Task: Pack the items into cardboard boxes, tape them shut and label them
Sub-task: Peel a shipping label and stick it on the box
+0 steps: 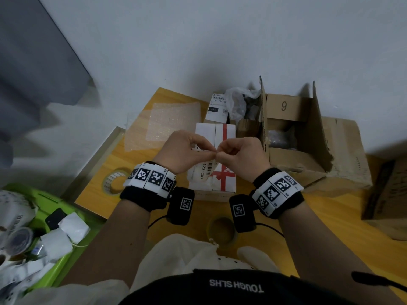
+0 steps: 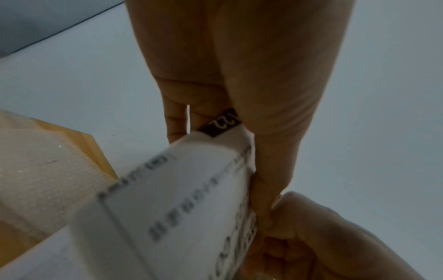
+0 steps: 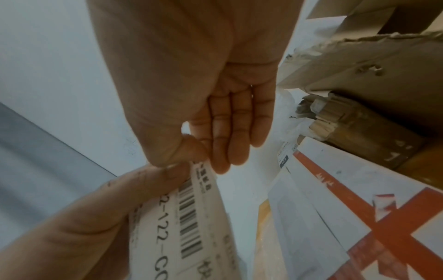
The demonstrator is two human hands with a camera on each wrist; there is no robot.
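Observation:
A white shipping label with a barcode and "122-C07" hangs between my two hands above a white box printed with a red ribbon. My left hand pinches the label's top edge between thumb and fingers. My right hand pinches the same edge right beside it, knuckles nearly touching. In the left wrist view the label is blurred and runs under my left thumb. In the right wrist view my right hand nips the corner of the label, with the red-ribbon box below.
An open cardboard box marked 9 stands right of the white box. A labelled box and a crumpled plastic bag lie behind. Bubble wrap lies at the back left. Tape rolls sit on the wooden table. A green bin is at the left.

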